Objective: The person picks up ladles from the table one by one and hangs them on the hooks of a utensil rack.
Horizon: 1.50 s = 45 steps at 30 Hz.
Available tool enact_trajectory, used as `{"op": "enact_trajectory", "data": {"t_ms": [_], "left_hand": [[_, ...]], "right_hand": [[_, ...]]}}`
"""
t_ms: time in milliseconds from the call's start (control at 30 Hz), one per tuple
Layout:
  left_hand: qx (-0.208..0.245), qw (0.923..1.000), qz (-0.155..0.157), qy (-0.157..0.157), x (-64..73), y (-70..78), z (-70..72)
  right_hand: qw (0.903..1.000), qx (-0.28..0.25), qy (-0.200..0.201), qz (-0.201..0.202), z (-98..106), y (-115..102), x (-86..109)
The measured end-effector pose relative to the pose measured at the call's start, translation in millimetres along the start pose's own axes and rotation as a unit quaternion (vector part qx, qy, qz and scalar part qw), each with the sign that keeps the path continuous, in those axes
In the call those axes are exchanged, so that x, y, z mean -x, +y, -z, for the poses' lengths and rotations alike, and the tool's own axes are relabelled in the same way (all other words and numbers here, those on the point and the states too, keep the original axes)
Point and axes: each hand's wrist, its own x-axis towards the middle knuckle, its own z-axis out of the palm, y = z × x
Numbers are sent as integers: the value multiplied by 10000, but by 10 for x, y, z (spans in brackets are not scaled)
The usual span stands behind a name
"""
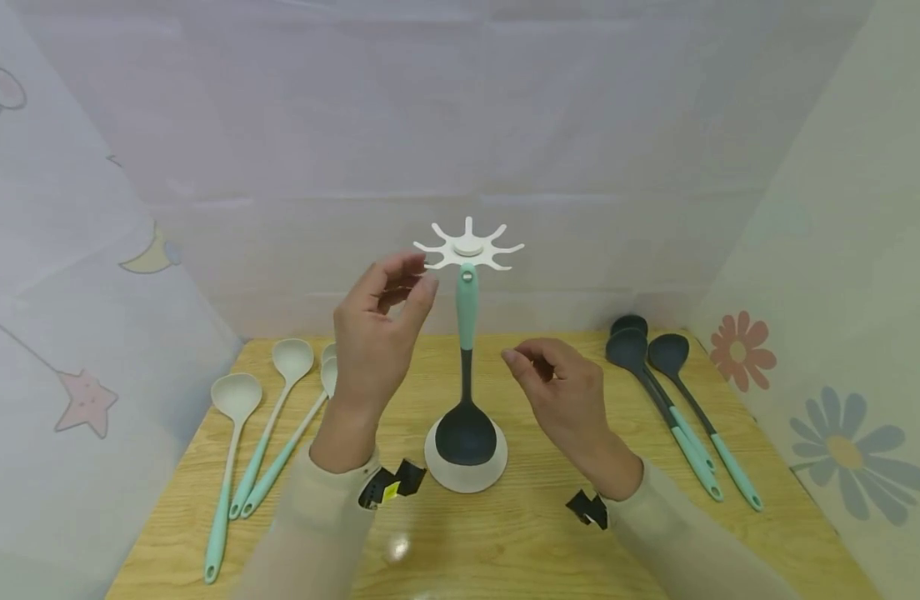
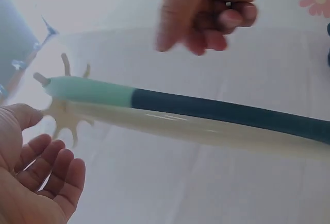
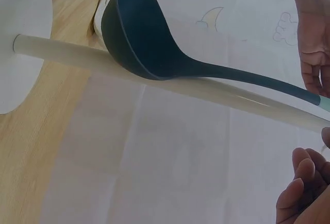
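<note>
A black soup ladle (image 1: 466, 433) with a mint-green handle hangs by its handle hole from the front prong of a white star-shaped utensil rack (image 1: 468, 247). Its bowl hangs low, in front of the rack's pole (image 3: 232, 96) and over the round base (image 1: 467, 479). Beside the rack's left prongs is my left hand (image 1: 373, 342), fingers relaxed; in the left wrist view its thumb (image 2: 28, 116) lies right at a prong. To the right of the ladle, apart from it, hovers my right hand (image 1: 568, 387), loosely curled and holding nothing.
Several cream utensils (image 1: 237, 396) with mint handles lie on the wooden table (image 1: 535, 533) at left, partly behind my left hand. Several black ones (image 1: 668, 353) lie at right. Patterned cloth (image 1: 565, 167) hangs behind and on both sides.
</note>
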Motion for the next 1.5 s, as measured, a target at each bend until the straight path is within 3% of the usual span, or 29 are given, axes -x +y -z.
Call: {"op": "enact_trajectory", "data": {"t_ms": [133,300,467,700,867,1033,1167,1333,1500], "left_hand": [[-111,9995,-268,-81,-110,111,-45],[-632,9966,-503,189,-141,172,-85],[-762,9937,-722,399,-139,194,-95],[-662,9946,-720,343,-145,191,-77],[-618,9950,-703,340,-147,195,-72],[-584,9956,-665,320,-142,194,-94],[-604,9959,-613,283,-139,214,-111],[-630,9960,-566,270,-137,222,-123],[-593,9964,-533,289,-134,230,-143]], "right_hand": [[10000,84,14,-22,24,33,24],[9997,219,9,-65,64,93,74],[9986,435,-36,-291,166,230,178],[9938,1002,-32,-483,340,587,360],[9835,1593,-160,-844,483,917,515],[9619,2270,-689,-1356,701,1270,710],[9360,2581,-1375,-1957,927,1533,844],[8935,2930,-2039,-2724,1195,1805,922],[8412,3082,-2623,-3586,1408,1979,957]]}}
